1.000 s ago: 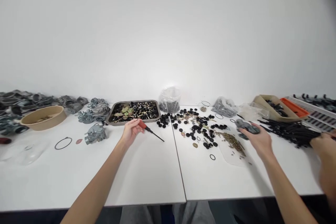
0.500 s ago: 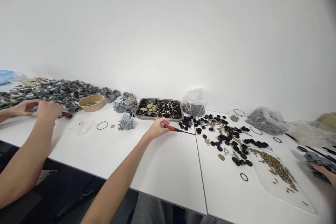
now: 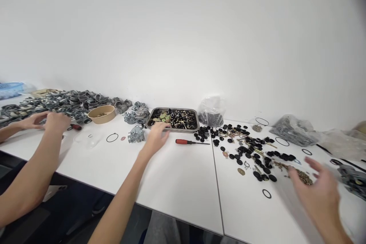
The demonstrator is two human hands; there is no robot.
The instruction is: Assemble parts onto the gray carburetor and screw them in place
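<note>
Lying just in front of the metal tray (image 3: 185, 130), a red-handled screwdriver (image 3: 183, 142) sits between two bare hands

The handle is smooth and red with a black collar; its thin dark blade points away to the right. The tray is shallow, with rounded corners and a shiny rim, filled with brassy discs, black bits and slim golden rods. Left of it stands a group of dull grey cast-metal carburetors (image 3: 140, 113), lumpy and many-ported, with a single carburetor (image 3: 136, 135) set nearer the viewer. Right of the tray are a crinkled clear bag (image 3: 211, 114) of dark coiled-looking pieces and a loose scatter of round black caps (image 3: 243, 149). Farther right spreads a grainy heap of small brass-coloured pieces (image 3: 304, 178).

The left hand (image 3: 156, 137) hangs at the tray's front edge, back upward, fingers gently bent and thumb apart, apparently empty; whether a fingertip touches the rim cannot be told. The right hand (image 3: 318, 194), well to the tray's right and nearer, is blurred, thumb and fingers spread wide around bare air above the brass-coloured pieces. Far left of the tray, a co-worker's hands (image 3: 55, 121) meet before grey castings (image 3: 82, 100); what they hold is hidden.
</note>
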